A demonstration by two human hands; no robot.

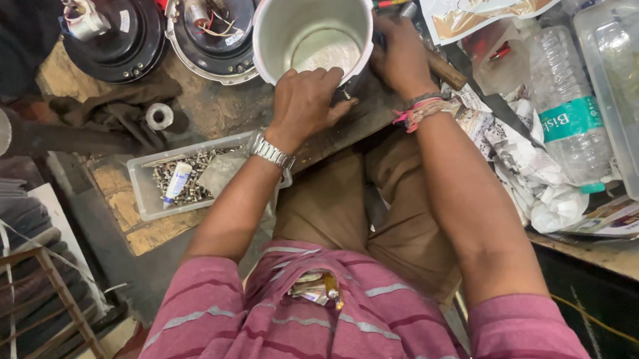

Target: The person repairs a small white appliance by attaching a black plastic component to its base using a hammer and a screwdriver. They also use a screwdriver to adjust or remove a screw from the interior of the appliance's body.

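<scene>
A cluttered repair bench [211, 112] fills the frame. At upper centre, the left hand [304, 102] grips the rim of an empty aluminium pot [313, 32], steadying it, while the right hand [402, 56] closes around a wooden-handled tool [444, 69] at its side. The work looks mid-way. The tool's tip is hidden behind the pot.

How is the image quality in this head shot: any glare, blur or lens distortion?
Head view: even indoor light, soft shadows. Mild glare inside the metal pot and on the plastic bottle. Both hands, left hand and right hand, look sharp. The wide lens bends the frame edges; the striped shirt looms large.
</scene>
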